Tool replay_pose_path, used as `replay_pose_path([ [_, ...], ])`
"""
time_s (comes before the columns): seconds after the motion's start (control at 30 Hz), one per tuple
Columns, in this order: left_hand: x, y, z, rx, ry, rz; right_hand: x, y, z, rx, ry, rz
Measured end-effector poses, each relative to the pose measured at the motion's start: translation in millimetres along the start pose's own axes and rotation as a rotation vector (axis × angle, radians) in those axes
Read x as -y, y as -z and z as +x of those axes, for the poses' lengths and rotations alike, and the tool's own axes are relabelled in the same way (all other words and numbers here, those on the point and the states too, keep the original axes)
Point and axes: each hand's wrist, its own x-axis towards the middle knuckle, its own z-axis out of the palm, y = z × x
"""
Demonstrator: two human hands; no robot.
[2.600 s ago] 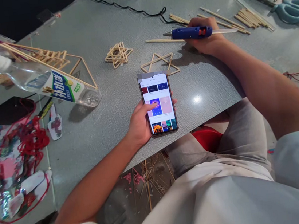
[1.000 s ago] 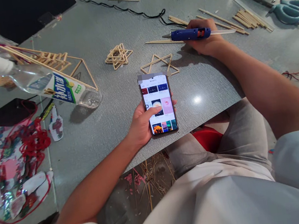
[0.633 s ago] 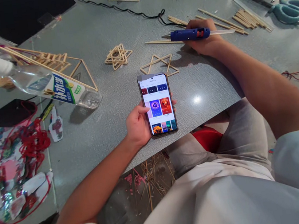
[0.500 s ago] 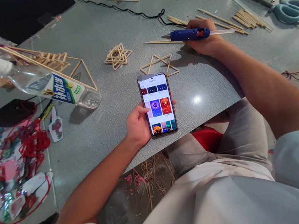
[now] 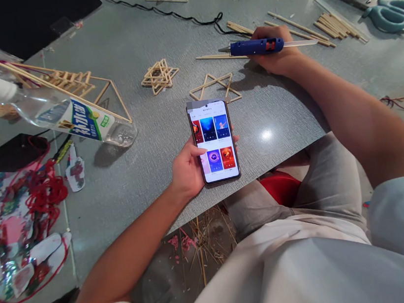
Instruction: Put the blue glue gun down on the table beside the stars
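My left hand (image 5: 188, 169) is wrapped round a smartphone (image 5: 219, 142) at the table's front edge, its thumb over the lit screen. Rows of coloured picture tiles show on the screen. Farther right, my right hand (image 5: 274, 52) grips a blue glue gun (image 5: 255, 46) whose nozzle points left; a clear glue stick (image 5: 301, 43) juts from its back. Just beyond the phone lies a flat star of thin wooden sticks (image 5: 231, 88), partly behind the phone's top. A layered stick star (image 5: 160, 76) rests to its left. Loose sticks (image 5: 219, 56) lie under the nozzle.
A plastic bottle (image 5: 108, 129) lies on its side at left, by a stick frame (image 5: 116, 95). Red cord (image 5: 47, 192) and painted cut-outs sit nearer me. Cut sticks (image 5: 332, 25) and scissors (image 5: 388, 12) are at right. A black cable (image 5: 176, 14) crosses the back.
The picture tiles on the phone screen have scrolled downward, bringing different ones into the upper row. My left thumb has shifted slightly down and to the right; my right hand stays still.
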Motion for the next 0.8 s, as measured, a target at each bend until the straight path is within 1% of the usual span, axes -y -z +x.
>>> replay_pose_path([
  [0.07, -0.7, -2.4, 1.2, -0.033, 0.017, -0.003, -0.5, -0.3, 0.8, -0.003, 0.005, -0.015],
  [0.2, 0.6, -5.2, 2.2, -0.071, -0.007, 0.036, -2.4, 0.2, 1.4, 0.009, 0.039, -0.072],
  [0.33, 0.9, -4.8, 1.2, -0.057, -0.009, 0.045, -3.3, 4.1, -1.9, 0.034, 0.088, -0.131],
  [0.43, -0.3, -3.4, -0.1, -0.034, -0.004, 0.042, -1.4, 5.0, -6.0, 0.007, 0.13, -0.185],
  [0.6, -0.5, 1.3, -0.2, 0.023, -0.016, -0.005, 2.2, 2.8, -14.1, -0.081, 0.08, -0.282],
  [0.67, 0.4, 3.5, 0.6, 0.034, -0.018, -0.008, 2.7, 5.8, -17.0, -0.047, 0.107, -0.333],
  [0.8, 1.9, 5.2, 2.0, 0.033, -0.019, -0.006, 4.7, 18.5, -14.7, 0.12, 0.186, -0.539],
])
